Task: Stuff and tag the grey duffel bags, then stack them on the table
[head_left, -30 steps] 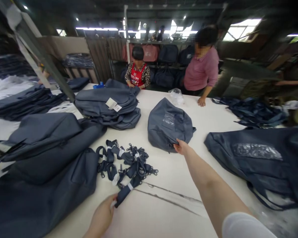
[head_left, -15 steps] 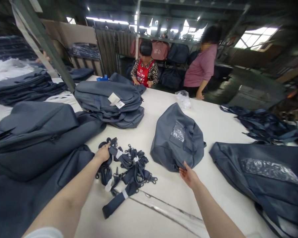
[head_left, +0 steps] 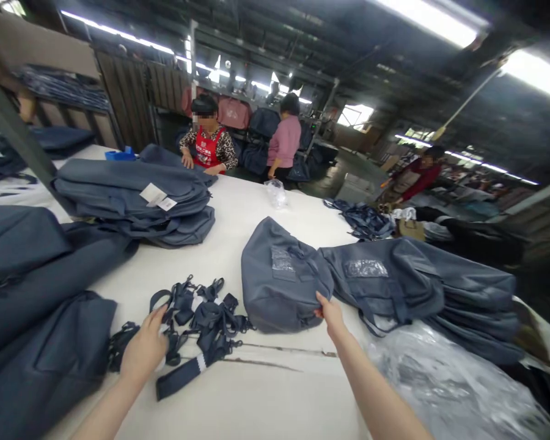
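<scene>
My left hand (head_left: 144, 345) is over the near-left side of a pile of dark blue shoulder straps (head_left: 208, 318), its fingers closed at a strap loop (head_left: 160, 298); part of the grip is hidden. The straps have dark hooks, and some are bound with white bands. My right hand (head_left: 329, 310) pinches the lower right edge of a dark blue bag (head_left: 275, 299), which slumps on the white table (head_left: 275, 391). A clear pocket (head_left: 282, 260) shows on this bag's upper side.
Stacked dark bags (head_left: 132, 189) stand at the left, with more bags (head_left: 41, 360) nearer me. Another bag (head_left: 394, 275) lies at the right beside clear plastic sheeting (head_left: 440, 373). Across the table are a person in a red apron (head_left: 206, 146) and one in a pink top (head_left: 284, 143).
The view has swung right, showing more bags and plastic. My left hand has drawn back toward me along the straps. My right hand stays at the bag's edge.
</scene>
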`<state>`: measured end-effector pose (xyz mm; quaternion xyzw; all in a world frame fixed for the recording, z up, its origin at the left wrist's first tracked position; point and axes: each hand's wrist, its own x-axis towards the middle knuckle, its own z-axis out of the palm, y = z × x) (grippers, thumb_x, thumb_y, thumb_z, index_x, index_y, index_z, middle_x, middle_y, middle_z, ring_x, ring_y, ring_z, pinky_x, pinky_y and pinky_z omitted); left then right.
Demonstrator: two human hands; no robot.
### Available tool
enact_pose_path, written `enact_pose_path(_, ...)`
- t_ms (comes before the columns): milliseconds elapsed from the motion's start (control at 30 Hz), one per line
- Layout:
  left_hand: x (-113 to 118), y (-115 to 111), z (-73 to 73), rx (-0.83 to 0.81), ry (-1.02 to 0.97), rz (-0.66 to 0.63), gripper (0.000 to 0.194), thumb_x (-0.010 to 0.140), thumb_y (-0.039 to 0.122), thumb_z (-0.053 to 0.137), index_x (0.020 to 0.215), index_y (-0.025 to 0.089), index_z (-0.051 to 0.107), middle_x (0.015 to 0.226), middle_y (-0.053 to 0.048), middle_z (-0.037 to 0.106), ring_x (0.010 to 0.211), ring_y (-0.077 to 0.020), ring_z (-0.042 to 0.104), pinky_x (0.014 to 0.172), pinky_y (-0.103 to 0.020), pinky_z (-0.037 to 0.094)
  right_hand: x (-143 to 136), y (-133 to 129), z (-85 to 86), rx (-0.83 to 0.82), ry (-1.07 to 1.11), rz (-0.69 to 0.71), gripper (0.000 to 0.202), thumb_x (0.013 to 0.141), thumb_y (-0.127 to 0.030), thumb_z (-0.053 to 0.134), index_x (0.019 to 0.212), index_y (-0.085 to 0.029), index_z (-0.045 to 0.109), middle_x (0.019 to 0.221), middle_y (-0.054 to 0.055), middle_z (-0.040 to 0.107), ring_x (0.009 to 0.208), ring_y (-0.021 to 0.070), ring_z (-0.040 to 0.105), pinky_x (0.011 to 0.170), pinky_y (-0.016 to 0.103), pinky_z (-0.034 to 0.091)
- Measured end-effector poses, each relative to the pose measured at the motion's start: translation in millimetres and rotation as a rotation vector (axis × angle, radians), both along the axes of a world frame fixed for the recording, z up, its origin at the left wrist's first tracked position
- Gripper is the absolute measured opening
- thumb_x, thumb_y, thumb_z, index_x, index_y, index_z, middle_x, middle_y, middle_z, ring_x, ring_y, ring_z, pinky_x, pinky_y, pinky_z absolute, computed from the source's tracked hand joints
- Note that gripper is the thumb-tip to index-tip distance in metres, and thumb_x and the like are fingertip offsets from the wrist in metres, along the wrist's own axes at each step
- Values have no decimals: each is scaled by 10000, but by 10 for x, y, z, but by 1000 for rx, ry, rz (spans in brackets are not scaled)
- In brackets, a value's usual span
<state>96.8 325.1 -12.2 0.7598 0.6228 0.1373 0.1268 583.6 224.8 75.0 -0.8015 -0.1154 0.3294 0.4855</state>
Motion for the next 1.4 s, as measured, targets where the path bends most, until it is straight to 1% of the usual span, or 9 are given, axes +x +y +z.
enact_pose_path(100, 73, -428, 249, -63, -202, 11, 550, 788, 153, 381, 1336, 145, 431, 1309, -114, 569, 1180, -260, 561, 994, -376, 464, -113, -503, 805, 81, -277, 30, 342, 718, -474, 686, 650, -141, 646, 510, 24, 615, 558, 196, 584, 549, 277, 431)
enact_pose_path(233, 578, -1015, 912, -99, -503, -202, 516, 803, 237, 420, 1316, 189, 455, 1257, -63, 621, 1198, -218, 549, 1064, -349, 404, -1198, -1102, 1412, -25, -867, 403, 472, 842, -533, 523, 576, -161, 641, 592, 103, 658, 622, 236, 620, 607, 315, 437)
enact_pose_path(400, 1253, -1541, 1587, -303, -539, -427, 509, 844, 506, 488, 1169, 127, 588, 1123, -147, 683, 1057, -280, 632, 928, -370, 483, -2717, -1674, 1087, -403, -991, 1244, 397, 871, -447, 501, 850, -121, 725, 852, 182, 726, 753, 300, 677, 645, 357, 486)
enact_pose_path(567, 1243, -1808, 1360, -441, -431, -476, 402, 801, 461, 565, 1030, 143, 654, 976, -91, 731, 912, -247, 674, 819, -328, 519, -2934, -2244, 834, -302, -785, 1601, 356, 818, -432, 599, 1005, -151, 714, 935, 123, 736, 839, 264, 687, 685, 314, 496)
enact_pose_path(767, 1303, -2158, 1290, -366, -370, -511, 360, 877, 337, 472, 1132, 124, 611, 1108, -142, 691, 1047, -268, 629, 894, -355, 476, -2843, -2471, 937, -127, -798, 1596, 312, 843, -390, 596, 1020, -157, 705, 977, 98, 733, 880, 236, 679, 734, 288, 478)
enact_pose_path(933, 1344, -2022, 1879, -237, -327, -591, 317, 907, 380, 441, 1025, 189, 664, 1030, -94, 712, 1022, -248, 626, 878, -316, 448, -2875, -2651, 1258, 92, -879, 1536, 227, 886, -358, 556, 938, -193, 703, 918, 49, 725, 847, 186, 654, 749, 266, 467)
enact_pose_path(1067, 1243, -1768, 2273, -162, -246, -804, 337, 896, 403, 445, 1025, 203, 682, 997, -62, 724, 955, -227, 644, 845, -294, 456, -2679, -2727, 1648, 250, -1035, 1019, 207, 929, -258, 473, 943, -192, 668, 951, 69, 690, 907, 190, 606, 846, 321, 462)
enact_pose_path(1167, 1181, -1709, 2257, -187, -193, -809, 359, 875, 372, 475, 1123, 195, 666, 1108, -69, 707, 1029, -231, 630, 897, -291, 450, -2416, -2602, 1715, 297, -1111, 795, 202, 899, -186, 504, 1034, -191, 654, 1097, 100, 650, 1074, 226, 536, 978, 400, 412)
enact_pose_path(1400, 1025, -1894, 1934, -210, -158, -715, 394, 889, 457, 462, 1140, 222, 655, 1119, -68, 701, 1019, -231, 637, 861, -280, 457, -2085, -2314, 1347, 103, -1180, 862, 124, 849, -204, 595, 949, -172, 662, 991, 100, 613, 965, 242, 514, 925, 432, 402)
